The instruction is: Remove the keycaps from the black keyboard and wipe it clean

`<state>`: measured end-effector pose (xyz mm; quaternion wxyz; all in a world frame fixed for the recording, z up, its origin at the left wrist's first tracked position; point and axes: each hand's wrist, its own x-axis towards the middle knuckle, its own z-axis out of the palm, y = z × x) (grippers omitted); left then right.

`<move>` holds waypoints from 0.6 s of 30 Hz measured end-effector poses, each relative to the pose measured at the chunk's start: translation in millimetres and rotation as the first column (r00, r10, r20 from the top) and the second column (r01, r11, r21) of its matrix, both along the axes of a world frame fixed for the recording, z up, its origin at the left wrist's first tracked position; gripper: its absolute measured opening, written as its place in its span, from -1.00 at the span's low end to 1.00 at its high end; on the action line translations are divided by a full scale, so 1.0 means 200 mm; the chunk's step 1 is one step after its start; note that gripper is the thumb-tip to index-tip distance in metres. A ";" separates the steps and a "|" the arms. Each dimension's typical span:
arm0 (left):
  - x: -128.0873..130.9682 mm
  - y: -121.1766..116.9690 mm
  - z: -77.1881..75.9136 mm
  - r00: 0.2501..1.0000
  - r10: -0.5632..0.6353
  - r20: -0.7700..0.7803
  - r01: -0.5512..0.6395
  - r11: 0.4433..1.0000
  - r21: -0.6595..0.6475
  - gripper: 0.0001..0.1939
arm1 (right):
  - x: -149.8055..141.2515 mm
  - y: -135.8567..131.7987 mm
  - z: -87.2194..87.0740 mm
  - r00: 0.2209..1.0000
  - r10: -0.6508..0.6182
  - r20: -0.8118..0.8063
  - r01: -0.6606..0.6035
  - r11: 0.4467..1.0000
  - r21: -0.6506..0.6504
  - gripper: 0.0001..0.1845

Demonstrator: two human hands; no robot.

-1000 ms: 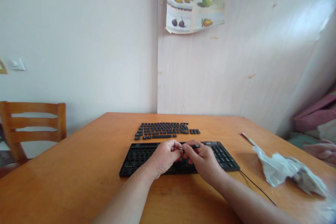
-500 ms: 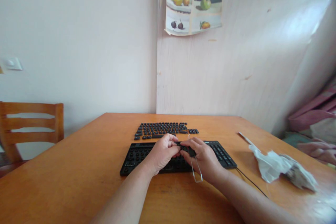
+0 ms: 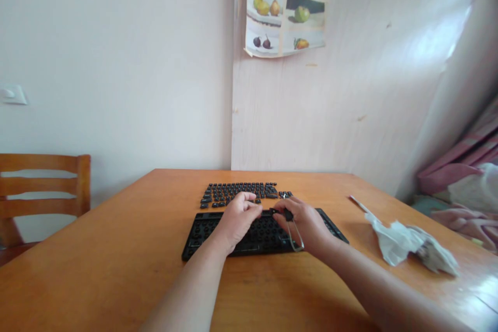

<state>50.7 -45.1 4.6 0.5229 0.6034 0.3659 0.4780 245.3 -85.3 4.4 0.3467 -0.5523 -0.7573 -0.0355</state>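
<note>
A black keyboard base (image 3: 202, 236) with its keycaps removed lies on the orange wooden table (image 3: 116, 264). Behind it, several loose black keycaps (image 3: 237, 193) are laid out in rows. My left hand (image 3: 237, 220) hovers over the keyboard's middle with its fingers curled in a pinch. My right hand (image 3: 303, 223) is closed on a thin wire keycap puller (image 3: 293, 233), whose loop hangs below the fingers. Both hands meet at a small dark keycap (image 3: 287, 213) between the fingertips.
Crumpled white paper (image 3: 408, 246) and a thin white stick (image 3: 360, 203) lie on the table's right side. A wooden chair (image 3: 42, 187) stands at the left. A fruit poster (image 3: 284, 18) hangs on the wall. Pink bedding (image 3: 462, 187) sits at the far right.
Both hands shifted slightly away from me over the keyboard. The wire puller's loop, unseen a second ago, now hangs from my right hand. The camera panned a little to the right.
</note>
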 end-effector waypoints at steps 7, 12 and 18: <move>-0.10 0.11 0.02 0.939 0.335 0.084 -0.331 0.942 -0.052 -0.74 | 0.11 0.20 0.07 0.983 -0.076 0.169 0.106 0.978 -0.181 -0.76; -0.11 0.12 0.02 0.916 0.384 0.116 -0.378 0.923 -0.072 -0.73 | 0.09 0.36 0.05 0.955 -0.084 0.285 0.155 0.960 -0.234 -0.79; -0.11 0.12 0.03 0.908 0.402 0.122 -0.395 0.915 -0.079 -0.72 | 0.07 0.51 -0.01 0.937 -0.071 0.343 0.175 0.942 -0.285 -0.78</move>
